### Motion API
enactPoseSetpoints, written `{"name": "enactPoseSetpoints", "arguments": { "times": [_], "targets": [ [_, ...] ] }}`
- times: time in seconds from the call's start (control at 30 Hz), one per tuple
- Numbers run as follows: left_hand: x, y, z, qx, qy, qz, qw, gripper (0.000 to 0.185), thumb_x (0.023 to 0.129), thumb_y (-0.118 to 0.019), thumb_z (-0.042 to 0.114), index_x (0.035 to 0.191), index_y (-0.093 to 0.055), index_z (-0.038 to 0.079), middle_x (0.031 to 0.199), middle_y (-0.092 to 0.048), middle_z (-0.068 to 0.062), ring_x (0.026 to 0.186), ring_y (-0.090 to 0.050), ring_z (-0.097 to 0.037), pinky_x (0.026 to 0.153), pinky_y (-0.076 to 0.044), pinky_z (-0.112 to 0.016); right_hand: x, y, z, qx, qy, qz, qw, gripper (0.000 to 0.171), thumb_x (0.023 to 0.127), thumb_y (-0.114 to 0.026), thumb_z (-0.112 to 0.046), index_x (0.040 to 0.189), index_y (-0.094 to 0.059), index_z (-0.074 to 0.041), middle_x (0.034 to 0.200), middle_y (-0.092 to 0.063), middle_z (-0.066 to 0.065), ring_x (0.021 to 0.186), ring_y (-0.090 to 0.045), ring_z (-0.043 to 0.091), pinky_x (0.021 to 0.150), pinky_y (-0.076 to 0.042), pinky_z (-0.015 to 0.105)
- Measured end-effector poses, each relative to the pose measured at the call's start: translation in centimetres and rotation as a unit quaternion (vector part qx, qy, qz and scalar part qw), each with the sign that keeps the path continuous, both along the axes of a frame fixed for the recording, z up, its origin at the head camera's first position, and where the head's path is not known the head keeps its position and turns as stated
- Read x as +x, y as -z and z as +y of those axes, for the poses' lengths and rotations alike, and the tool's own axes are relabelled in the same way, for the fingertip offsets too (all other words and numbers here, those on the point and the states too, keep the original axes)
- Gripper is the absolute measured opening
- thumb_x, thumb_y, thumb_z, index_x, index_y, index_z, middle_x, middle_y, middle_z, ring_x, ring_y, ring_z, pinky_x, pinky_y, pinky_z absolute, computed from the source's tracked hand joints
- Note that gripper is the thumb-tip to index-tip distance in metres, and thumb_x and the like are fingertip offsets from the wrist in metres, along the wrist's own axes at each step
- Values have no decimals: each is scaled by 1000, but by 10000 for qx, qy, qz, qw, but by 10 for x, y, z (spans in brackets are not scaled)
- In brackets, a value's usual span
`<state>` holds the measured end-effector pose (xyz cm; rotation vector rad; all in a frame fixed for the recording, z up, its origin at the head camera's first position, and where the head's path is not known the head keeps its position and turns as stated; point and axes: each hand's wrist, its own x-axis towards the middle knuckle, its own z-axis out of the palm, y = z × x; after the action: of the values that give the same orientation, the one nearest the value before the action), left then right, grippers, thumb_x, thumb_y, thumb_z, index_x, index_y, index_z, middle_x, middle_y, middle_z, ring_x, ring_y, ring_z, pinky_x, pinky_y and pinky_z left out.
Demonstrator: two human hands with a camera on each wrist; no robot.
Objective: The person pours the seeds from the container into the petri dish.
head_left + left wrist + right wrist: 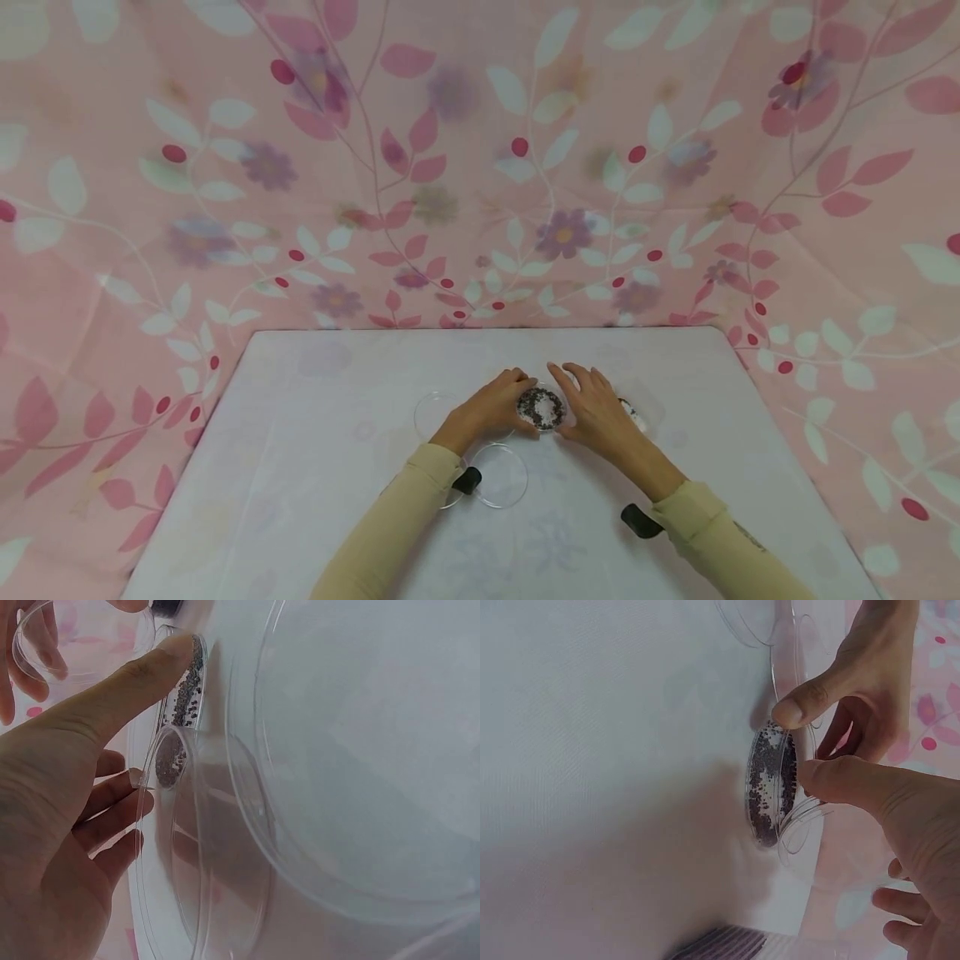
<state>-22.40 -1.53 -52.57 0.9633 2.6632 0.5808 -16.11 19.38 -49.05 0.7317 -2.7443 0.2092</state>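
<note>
Dark grains (763, 759) lie in a clear dish (748, 784)

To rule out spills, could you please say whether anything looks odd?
No spill stands out; only the dark granules in the round clear plastic dish at the left hand look slightly odd, being unevenly clumped.

Pink floral cloth (480, 192) with white leaves behind and beside a whitish table (300, 400).

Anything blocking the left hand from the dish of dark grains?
Nothing visible does: the left hand has its thumb at the rim of the dish of dark grains. In the left wrist view a clear dish overlaps part of it, yet the thumb reaches past.
</note>
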Motion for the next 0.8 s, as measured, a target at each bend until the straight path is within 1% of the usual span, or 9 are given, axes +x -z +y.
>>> {"name": "enactPoseSetpoints", "arguments": {
  "times": [0.17,0.27,0.47,0.6,0.7,0.8],
  "targets": [
    [-1,5,-4,-252,-45,221,9994,96,71,-82,55,150,-42,16,135,-53,-1,125,-49,-15,109,-44,-33,0,1,-3,-168,-80,-113,9998,106,59,-95,-31,148,-41,-11,135,-52,24,120,-55,41,105,-41,61],
    [-1,6,-5,-266,-45,291,9992,94,73,-82,53,149,-42,16,136,-54,0,126,-49,-16,110,-43,-34,0,0,-5,-125,-54,-148,9998,107,59,-95,-32,149,-39,-14,137,-52,22,121,-55,40,105,-41,62],
    [-1,8,-4,-141,33,250,9996,93,74,-81,52,150,-41,16,138,-54,0,127,-49,-16,110,-43,-35,-2,-1,-6,5,-136,-106,9999,111,58,-95,-37,151,-37,-16,139,-52,19,120,-56,38,103,-42,62],
    [0,8,-2,-106,81,212,9997,96,75,-80,53,152,-37,16,140,-52,-1,129,-48,-17,112,-42,-35,-3,0,-8,70,-153,-211,9996,113,59,-94,-41,153,-34,-17,140,-52,16,122,-56,36,104,-42,62],
    [0,8,0,-126,102,240,9996,98,75,-80,54,154,-34,16,141,-52,-1,129,-48,-16,112,-41,-34,-3,-1,-9,59,-159,-269,9995,112,59,-93,-42,151,-36,-13,140,-53,15,123,-55,35,104,-42,60],
    [0,8,1,-145,100,258,9995,101,75,-80,55,154,-32,15,141,-52,0,129,-48,-15,112,-41,-33,-4,-2,-9,20,-129,-268,9996,105,59,-94,-42,144,-43,-9,140,-55,14,122,-56,34,101,-45,57]
  ]
}}
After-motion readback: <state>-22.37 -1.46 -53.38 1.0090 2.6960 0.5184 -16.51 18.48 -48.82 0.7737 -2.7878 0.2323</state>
